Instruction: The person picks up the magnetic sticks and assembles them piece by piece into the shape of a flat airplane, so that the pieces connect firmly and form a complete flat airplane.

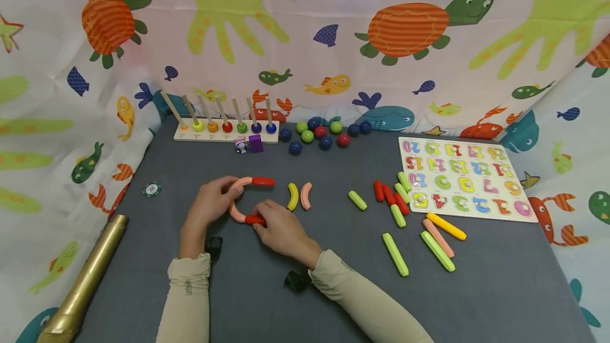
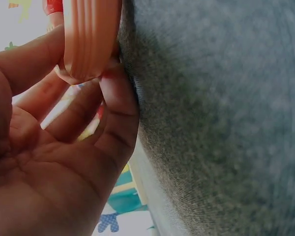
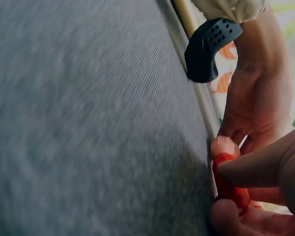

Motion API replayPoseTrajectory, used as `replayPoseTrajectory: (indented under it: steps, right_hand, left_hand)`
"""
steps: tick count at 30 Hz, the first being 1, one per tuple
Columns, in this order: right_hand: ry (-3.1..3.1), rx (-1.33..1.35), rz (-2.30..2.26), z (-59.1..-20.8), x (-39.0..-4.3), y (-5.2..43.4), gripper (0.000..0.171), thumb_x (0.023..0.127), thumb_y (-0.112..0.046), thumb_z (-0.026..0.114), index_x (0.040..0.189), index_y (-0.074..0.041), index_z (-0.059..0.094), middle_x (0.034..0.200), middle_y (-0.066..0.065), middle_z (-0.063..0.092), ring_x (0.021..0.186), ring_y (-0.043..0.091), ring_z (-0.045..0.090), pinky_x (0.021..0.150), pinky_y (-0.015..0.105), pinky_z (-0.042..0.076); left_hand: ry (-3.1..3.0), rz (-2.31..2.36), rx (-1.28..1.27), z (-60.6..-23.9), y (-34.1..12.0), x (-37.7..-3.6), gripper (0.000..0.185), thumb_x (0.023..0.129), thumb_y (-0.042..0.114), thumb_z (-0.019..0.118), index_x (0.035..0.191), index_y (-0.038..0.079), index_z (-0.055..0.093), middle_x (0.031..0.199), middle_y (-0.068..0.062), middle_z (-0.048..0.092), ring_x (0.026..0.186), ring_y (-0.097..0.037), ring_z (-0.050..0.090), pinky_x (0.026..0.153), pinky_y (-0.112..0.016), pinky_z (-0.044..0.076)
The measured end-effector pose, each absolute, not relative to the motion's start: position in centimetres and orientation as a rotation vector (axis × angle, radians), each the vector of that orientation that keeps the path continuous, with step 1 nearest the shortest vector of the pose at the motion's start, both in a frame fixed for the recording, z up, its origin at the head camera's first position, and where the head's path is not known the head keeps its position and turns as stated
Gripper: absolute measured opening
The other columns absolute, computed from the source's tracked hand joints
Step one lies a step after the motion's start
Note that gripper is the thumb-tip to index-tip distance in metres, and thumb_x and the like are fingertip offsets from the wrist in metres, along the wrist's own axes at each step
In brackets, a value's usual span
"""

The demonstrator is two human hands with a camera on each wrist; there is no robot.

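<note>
My left hand (image 1: 212, 205) pinches a C-shaped pink curve (image 1: 242, 181) at its left side, and the left wrist view shows the ribbed pink piece (image 2: 91, 39) between thumb and fingers. A short red stick (image 1: 263, 181) extends from the upper end of the curve. At the lower end, my right hand (image 1: 286, 229) grips another short red stick (image 1: 254, 220), which meets the pink end in the right wrist view. Whether the curve is one piece or two is partly hidden by the fingers. Right of the hands lie a yellow curved piece (image 1: 293, 197) and a small pink curved piece (image 1: 306, 196).
Green sticks (image 1: 394, 254), red sticks (image 1: 378, 191) and a yellow stick (image 1: 446, 226) lie to the right, near a number puzzle board (image 1: 476, 216). At the back stand a peg board (image 1: 190, 135) and several balls (image 1: 295, 147). A poker chip (image 1: 152, 189) lies left.
</note>
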State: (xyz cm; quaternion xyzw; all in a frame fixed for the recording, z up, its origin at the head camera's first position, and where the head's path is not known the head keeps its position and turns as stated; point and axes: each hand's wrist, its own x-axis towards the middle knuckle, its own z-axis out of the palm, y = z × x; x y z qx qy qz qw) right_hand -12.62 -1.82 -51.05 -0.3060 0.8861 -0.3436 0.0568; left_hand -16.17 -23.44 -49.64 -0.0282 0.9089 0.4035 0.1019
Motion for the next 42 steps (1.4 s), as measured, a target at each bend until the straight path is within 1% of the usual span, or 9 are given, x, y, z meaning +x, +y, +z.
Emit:
replayPoseTrajectory:
  steps: [4,10,14,17,20,25,31,36,42]
  right_hand:
    - [2.717,-0.975,-0.936,-51.1,-12.7,-1.8,0.018,0.101,-0.015,0.077,0.118,-0.012,0.072,0.11,0.004,0.065,0.085,0.014,0.06,0.077,0.027,0.052]
    - [2.703,-1.069,-0.882,-51.0,-13.1,-1.5,0.018,0.104,-0.017,0.074,0.121,-0.011,0.073,0.113,0.006,0.065,0.089,0.015,0.062,0.079,0.027,0.054]
    - [2.716,-1.069,-0.98,-50.2,-14.3,-0.8,0.013,0.106,-0.017,0.07,0.115,-0.009,0.074,0.11,0.006,0.067,0.092,0.017,0.064,0.083,0.03,0.055]
    - [2.778,-0.992,-1.078,-49.3,-16.4,-0.1,0.011,0.106,-0.015,0.068,0.111,-0.007,0.075,0.106,0.006,0.069,0.09,0.018,0.064,0.081,0.033,0.056]
    - [2.863,-0.871,-1.106,-48.5,-19.3,1.3,0.013,0.106,-0.013,0.068,0.111,-0.005,0.075,0.108,0.009,0.068,0.09,0.021,0.064,0.08,0.038,0.056]
    - [3.056,-0.665,-0.99,-48.5,-24.1,4.6,0.019,0.103,-0.01,0.068,0.118,0.001,0.073,0.119,0.021,0.066,0.106,0.038,0.062,0.096,0.051,0.051]
    - [3.258,-0.507,-0.669,-49.2,-28.5,9.1,0.029,0.099,-0.004,0.062,0.126,0.001,0.073,0.128,0.029,0.063,0.113,0.051,0.055,0.094,0.063,0.049]
    - [3.128,-0.483,-0.595,-49.6,-30.0,12.6,0.032,0.097,-0.001,0.063,0.128,0.004,0.07,0.123,0.029,0.062,0.109,0.05,0.057,0.096,0.06,0.049]
    - [2.966,-0.436,-0.946,-49.3,-29.0,12.5,0.034,0.099,-0.006,0.071,0.132,0.004,0.068,0.118,0.026,0.068,0.105,0.041,0.064,0.094,0.053,0.051]
  left_hand:
    - [2.707,1.135,-0.069,-49.5,-23.7,-16.0,0.041,0.11,0.025,0.064,0.141,-0.002,0.066,0.134,-0.027,0.065,0.124,-0.045,0.058,0.106,-0.063,0.044]
    - [2.717,1.081,-0.054,-49.4,-24.0,-16.0,0.042,0.109,0.024,0.065,0.139,-0.006,0.064,0.121,-0.027,0.063,0.107,-0.041,0.058,0.092,-0.058,0.048]
    - [2.703,1.001,-0.074,-49.1,-23.6,-15.9,0.049,0.11,0.025,0.063,0.146,-0.006,0.056,0.128,-0.03,0.057,0.114,-0.044,0.055,0.098,-0.061,0.047]
    - [2.728,0.903,-0.06,-48.6,-22.9,-16.1,0.052,0.11,0.025,0.062,0.152,-0.005,0.052,0.138,-0.034,0.05,0.125,-0.051,0.049,0.106,-0.067,0.042]
    - [2.763,0.853,-0.007,-48.4,-21.8,-16.4,0.05,0.11,0.024,0.063,0.152,-0.001,0.054,0.143,-0.035,0.048,0.13,-0.054,0.044,0.108,-0.07,0.039]
    - [2.779,0.851,0.042,-49.1,-20.2,-17.0,0.043,0.109,0.023,0.066,0.149,0.008,0.061,0.143,-0.029,0.046,0.128,-0.05,0.038,0.105,-0.068,0.036]
    - [2.83,0.815,0.046,-49.5,-19.8,-17.4,0.031,0.108,0.019,0.067,0.137,0.01,0.067,0.137,-0.025,0.046,0.122,-0.047,0.037,0.096,-0.067,0.036]
    - [2.842,0.846,0.104,-49.3,-19.5,-17.9,0.025,0.107,0.017,0.067,0.131,0.009,0.069,0.137,-0.025,0.048,0.12,-0.047,0.039,0.095,-0.066,0.036]
    - [2.829,0.874,0.125,-49.4,-19.5,-18.4,0.026,0.107,0.016,0.068,0.132,0.009,0.068,0.141,-0.026,0.048,0.124,-0.048,0.038,0.098,-0.066,0.035]
